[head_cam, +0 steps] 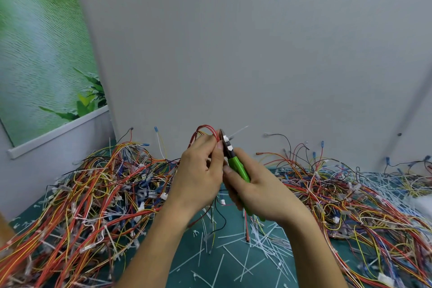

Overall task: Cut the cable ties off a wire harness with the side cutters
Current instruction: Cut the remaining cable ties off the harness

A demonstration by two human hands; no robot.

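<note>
Your two forearms come up from the bottom edge and meet at the middle, hands close together and touching near the thumbs. Your left hand (198, 170) has its fingers curled round a wire harness (205, 129), pinching a small loop of red wires with some yellow that arches above your fingertips, while the rest of its wires hang below your palm toward the mat. Your right hand (259, 192) is wrapped round the green handles of the side cutters (238, 167). Their long axis runs from your right palm up and slightly left, the dark head pointing away from you toward the wall and lying right against the red loop beside your left thumb; you cannot tell whether the blades are closed. White patches near the head are too blurred to read. A pale cable tie (239, 131) tail sticks out up and to the right from just beside the head. Below your hands, cut ties (233, 262) lie scattered on the green mat (184, 252). Tangled piles of harnesses spread to the left (105, 182) and to the right (350, 194). Behind stands a grey wall (233, 42), with a green leafy poster (35, 54) at far left
</note>
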